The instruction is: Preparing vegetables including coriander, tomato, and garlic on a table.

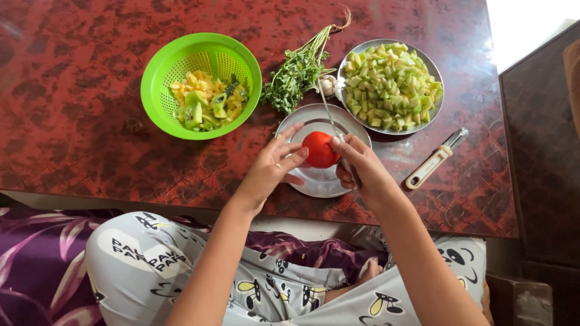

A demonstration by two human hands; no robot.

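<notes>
Red and whole, the tomato point(319, 149) is held just above a flat steel plate point(314, 184), pinched between the two hands. The left hand point(273, 166) is curled narrowly on it, fingertips point(301, 153) touching its left flank. The right hand point(356, 164) is closed around a knife handle, thumb pressed to the tomato's right side; the thin blade point(329, 111) is seen rising away beyond the fingers. No cut can be made out in the tomato, so its slicing is judged not yet begun.

Beyond the right fingers a steel bowl point(430, 78) is filled with diced pale green pieces, a job apparently finished. Beyond the left fingers a green colander point(158, 71) holds yellow and green scraps. Between them, herbs point(296, 72) and what looks like garlic point(327, 85) lie uncut. A peeler point(432, 162) rests right of the right hand.

The knife handle is hidden by the fingers, and the tomato's underside cannot be seen.
</notes>
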